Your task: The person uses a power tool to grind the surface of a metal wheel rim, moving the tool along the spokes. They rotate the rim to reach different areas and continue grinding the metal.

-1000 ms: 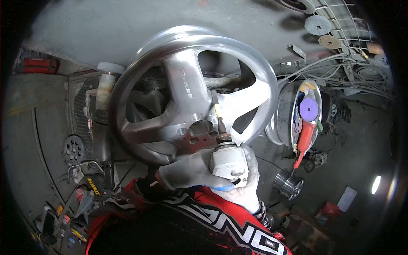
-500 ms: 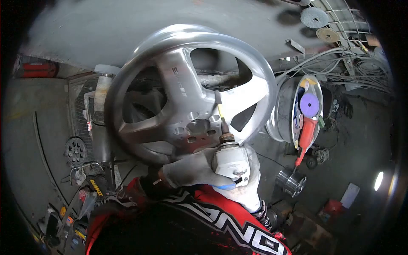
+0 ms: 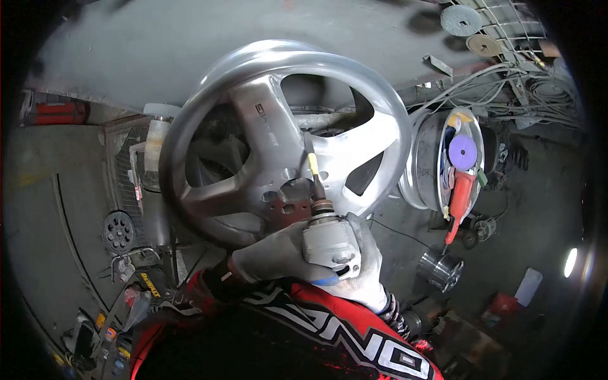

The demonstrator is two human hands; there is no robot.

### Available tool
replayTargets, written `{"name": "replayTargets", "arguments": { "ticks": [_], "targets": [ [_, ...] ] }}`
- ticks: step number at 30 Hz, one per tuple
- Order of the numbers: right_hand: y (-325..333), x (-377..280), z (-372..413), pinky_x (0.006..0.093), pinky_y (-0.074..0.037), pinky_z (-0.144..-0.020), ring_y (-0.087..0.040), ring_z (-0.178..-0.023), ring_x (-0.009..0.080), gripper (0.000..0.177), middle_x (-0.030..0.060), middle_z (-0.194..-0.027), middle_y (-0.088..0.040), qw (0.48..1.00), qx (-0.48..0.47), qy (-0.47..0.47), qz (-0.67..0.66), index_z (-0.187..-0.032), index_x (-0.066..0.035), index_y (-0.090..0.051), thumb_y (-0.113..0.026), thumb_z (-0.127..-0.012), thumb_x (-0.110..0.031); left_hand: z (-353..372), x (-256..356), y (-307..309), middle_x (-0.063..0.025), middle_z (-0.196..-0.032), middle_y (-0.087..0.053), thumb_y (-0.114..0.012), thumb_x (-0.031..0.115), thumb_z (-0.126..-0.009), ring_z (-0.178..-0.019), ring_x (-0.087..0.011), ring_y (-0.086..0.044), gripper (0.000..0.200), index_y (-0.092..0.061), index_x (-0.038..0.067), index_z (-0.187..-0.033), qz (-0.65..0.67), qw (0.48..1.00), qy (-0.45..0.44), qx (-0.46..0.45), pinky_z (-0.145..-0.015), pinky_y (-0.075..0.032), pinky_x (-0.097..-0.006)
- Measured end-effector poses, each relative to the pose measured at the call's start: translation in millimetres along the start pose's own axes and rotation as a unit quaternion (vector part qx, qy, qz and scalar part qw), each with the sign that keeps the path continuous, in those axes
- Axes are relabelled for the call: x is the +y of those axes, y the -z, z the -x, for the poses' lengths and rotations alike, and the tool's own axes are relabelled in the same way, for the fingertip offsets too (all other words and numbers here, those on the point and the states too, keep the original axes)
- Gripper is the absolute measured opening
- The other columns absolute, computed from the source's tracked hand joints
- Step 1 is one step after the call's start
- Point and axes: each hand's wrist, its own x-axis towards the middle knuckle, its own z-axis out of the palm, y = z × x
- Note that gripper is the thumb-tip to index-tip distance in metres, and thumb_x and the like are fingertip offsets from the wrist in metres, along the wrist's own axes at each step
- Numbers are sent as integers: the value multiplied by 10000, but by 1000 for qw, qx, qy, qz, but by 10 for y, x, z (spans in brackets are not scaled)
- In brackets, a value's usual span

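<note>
A large alloy wheel (image 3: 253, 120) with broad spokes faces me, bare metal with brighter polished areas on the right. Grey-gloved, my left hand (image 3: 275, 253) is wrapped round the left side of a die grinder (image 3: 329, 244). My right hand (image 3: 368, 263), in a pale glove, grips the same grinder from its right side. Its narrow shaft, with a yellow band, points away from me over the wheel. The tip overlaps the inner end of a spoke, just above the hub hole (image 3: 296, 189).
To the right, another wheel rim (image 3: 430, 161) carries a red polisher (image 3: 461, 196) with a purple pad (image 3: 463, 152). Cables (image 3: 551, 95) lie coiled beyond it. Tools, including a yellow-labelled DeWalt item (image 3: 150, 285), crowd the lower left. A drilled disc (image 3: 119, 230) stands at left.
Both hands and the die grinder have shifted left across the wheel. The tip has moved from the right spoke's inner end toward the upper-left spoke. My grip is unchanged.
</note>
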Motion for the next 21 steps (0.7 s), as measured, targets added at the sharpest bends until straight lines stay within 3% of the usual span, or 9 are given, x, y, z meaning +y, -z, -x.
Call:
{"name": "replayTargets", "arguments": {
  "ticks": [2,3,5,12,15,18,21],
  "targets": [
    [-95,-196,3,447,-580,-889,-702,-1061,390,924,284,-1224,-641,995,29,93,22,-1352,67,-524,-959,-665,-371,5,29,33,-59,-1186,-672,-863,166,-766,-1108,-142,-615,580,-607,39,-1270,-99,995,-12,-19,-1023,-487,-325],
    [-96,-187,-11,447,-580,-889,-702,-1061,390,924,284,-1224,-641,995,29,94,21,-1352,67,-524,-959,-665,-371,17,62,23,-59,-1186,-672,-863,166,-766,-1108,-142,-615,580,-607,39,-1270,-100,995,-11,-19,-1023,-487,-325],
    [-90,-151,-38,444,-580,-883,-706,-1042,386,919,285,-1226,-638,971,36,227,72,-1359,63,-522,-955,-672,-365,43,146,-20,-68,-1205,-667,-861,173,-767,-1126,-150,-610,606,-592,29,-1290,-100,995,-13,-7,-1034,-485,-330],
    [110,-117,14,442,-579,-880,-707,-1035,392,932,275,-1222,-640,967,42,220,124,-1359,64,-515,-958,-662,-368,-189,-117,17,-64,-1214,-660,-858,175,-783,-1128,-147,-602,631,-570,40,-1328,-174,983,-41,-38,-1040,-477,-330],
    [168,-92,61,452,-581,-881,-703,-1062,406,934,258,-1235,-643,975,36,148,163,-1358,53,-515,-956,-653,-372,-240,-249,4,-56,-1213,-657,-865,175,-787,-1128,-150,-599,641,-562,45,-1337,-93,995,-28,-33,-1044,-473,-333],
    [146,-93,54,453,-581,-885,-700,-1059,416,925,255,-1228,-647,960,43,206,185,-1354,53,-518,-951,-659,-376,-193,-201,12,-53,-1221,-654,-872,180,-787,-1133,-156,-600,647,-563,47,-1339,-78,996,-35,-39,-1051,-470,-336],
    [80,-153,10,456,-576,-895,-695,-1061,423,913,266,-1222,-647,969,21,180,169,-1353,57,-520,-946,-669,-371,-100,-104,15,-55,-1223,-659,-872,170,-779,-1130,-157,-606,637,-574,48,-1328,-50,999,-9,-9,-1048,-475,-335]
  ]
}}
